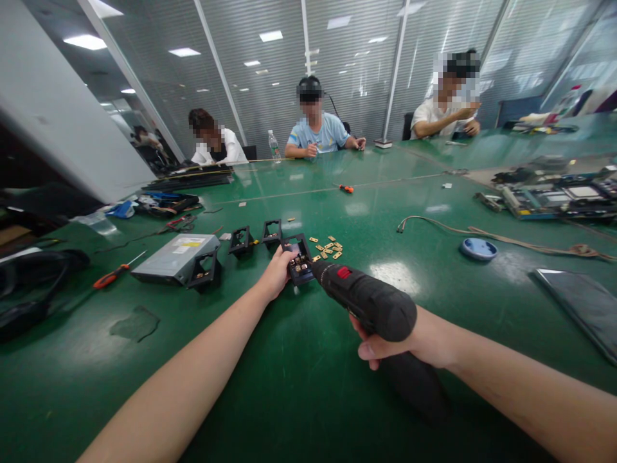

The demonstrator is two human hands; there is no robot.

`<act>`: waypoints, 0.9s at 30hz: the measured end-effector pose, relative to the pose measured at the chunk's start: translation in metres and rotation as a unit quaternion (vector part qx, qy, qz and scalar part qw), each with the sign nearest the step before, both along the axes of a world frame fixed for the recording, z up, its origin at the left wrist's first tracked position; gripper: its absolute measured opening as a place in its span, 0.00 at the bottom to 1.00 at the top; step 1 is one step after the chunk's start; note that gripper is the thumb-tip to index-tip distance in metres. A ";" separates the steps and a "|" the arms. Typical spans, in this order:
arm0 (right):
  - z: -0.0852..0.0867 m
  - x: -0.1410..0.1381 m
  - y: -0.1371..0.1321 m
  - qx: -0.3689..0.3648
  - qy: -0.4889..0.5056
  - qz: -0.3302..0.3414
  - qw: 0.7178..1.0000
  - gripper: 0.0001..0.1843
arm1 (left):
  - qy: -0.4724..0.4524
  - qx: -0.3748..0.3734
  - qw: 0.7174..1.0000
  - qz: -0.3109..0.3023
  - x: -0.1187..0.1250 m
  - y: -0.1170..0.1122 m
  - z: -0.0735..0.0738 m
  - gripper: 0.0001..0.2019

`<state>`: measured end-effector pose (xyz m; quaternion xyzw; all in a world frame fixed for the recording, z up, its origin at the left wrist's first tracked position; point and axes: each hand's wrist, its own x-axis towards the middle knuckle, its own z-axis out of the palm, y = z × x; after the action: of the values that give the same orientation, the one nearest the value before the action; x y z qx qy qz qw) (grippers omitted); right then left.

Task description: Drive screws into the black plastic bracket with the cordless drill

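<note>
Black plastic makes up the little frame (303, 280) that I see in the head view, near the middle of the green table (270, 399). It looks like a box with a big hole in it, and it is tipped a bit. Small shiny bits sit inside. The left hand (278, 270) pinches its left side, thumb on top, the other fingers mostly hidden from me. The right hand (380, 344) is curled around the handle of a black drill (366, 292) with a red patch on top. The drill's nose points at the frame's right side; I can't tell if they touch. The fat, round drill blocks my look at part of the right hand.

Just past the nose lie some flat gold plates (330, 245). On the left are three more black frames (205, 281), one right by a flat grey metal box (166, 260). Left of that is a screwdriver (112, 276) with an orange handle. A thin, see-through sheet (135, 323) with ragged edges lies nearer the camera. Off right I see a round blue dish (478, 249), a tan cord (525, 242) and a dark, glossy slab (573, 308). The tabletop is smooth, with bright white shines.
</note>
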<state>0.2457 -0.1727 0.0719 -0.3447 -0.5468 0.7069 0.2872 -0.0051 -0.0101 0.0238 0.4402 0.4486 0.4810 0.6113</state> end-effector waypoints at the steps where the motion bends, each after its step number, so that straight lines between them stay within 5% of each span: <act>1: 0.000 0.000 0.000 0.001 0.003 0.000 1.000 0.23 | 0.000 0.000 1.000 0.000 0.000 0.000 0.000 0.22; 27: 0.000 0.000 -0.003 0.021 -0.031 0.003 0.999 0.18 | 0.020 0.018 1.000 -0.008 -0.003 0.006 -0.010 0.24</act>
<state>0.2458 -0.1761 0.0721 -0.3590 -0.5707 0.6853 0.2754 -0.0077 -0.0037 0.0137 0.4643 0.4480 0.4753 0.5981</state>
